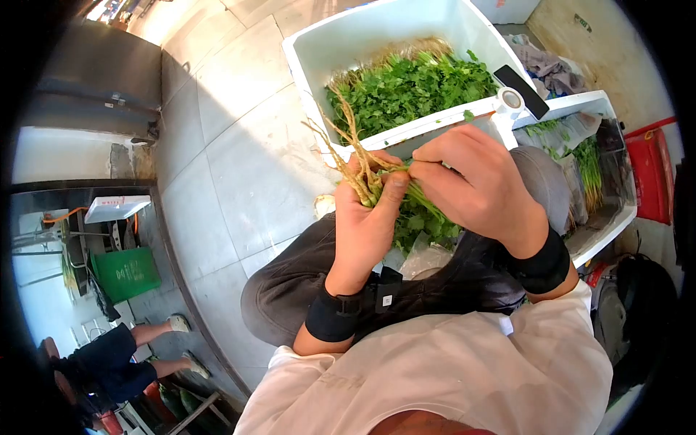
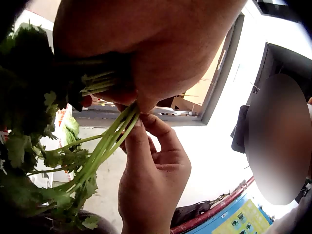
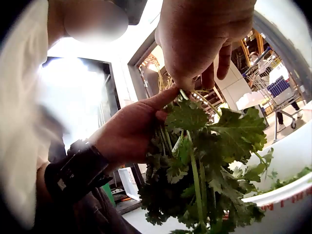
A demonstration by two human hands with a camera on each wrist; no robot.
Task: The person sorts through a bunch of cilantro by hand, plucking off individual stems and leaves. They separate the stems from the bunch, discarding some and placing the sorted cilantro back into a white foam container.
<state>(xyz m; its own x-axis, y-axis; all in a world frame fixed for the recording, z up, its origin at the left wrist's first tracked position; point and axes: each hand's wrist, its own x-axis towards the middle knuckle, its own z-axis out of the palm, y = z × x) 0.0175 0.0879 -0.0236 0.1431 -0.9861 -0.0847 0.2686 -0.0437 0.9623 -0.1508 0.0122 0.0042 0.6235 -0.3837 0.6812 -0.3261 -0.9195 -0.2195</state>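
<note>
My left hand (image 1: 362,235) grips a bunch of cilantro by the lower stems, with its pale brown roots (image 1: 355,156) sticking up past the thumb and fingers. Leaves (image 3: 195,146) hang below the hands in the right wrist view. Thumb and fingers of my right hand (image 1: 482,185) pinch thin green stems (image 2: 114,134) right beside the left thumb. In the left wrist view, the left hand's palm covers part of the bunch. The leafy end spreads over the lap, partly hidden under the right hand in the head view.
A white foam box (image 1: 308,58) holding rooted cilantro (image 1: 413,90) stands ahead. On its near right corner lie a phone (image 1: 533,101) and a white roll (image 1: 510,99). Another foam box (image 1: 605,225) with green stalks is at right. A green bin (image 1: 127,275) and another person's legs (image 1: 163,348) show at left.
</note>
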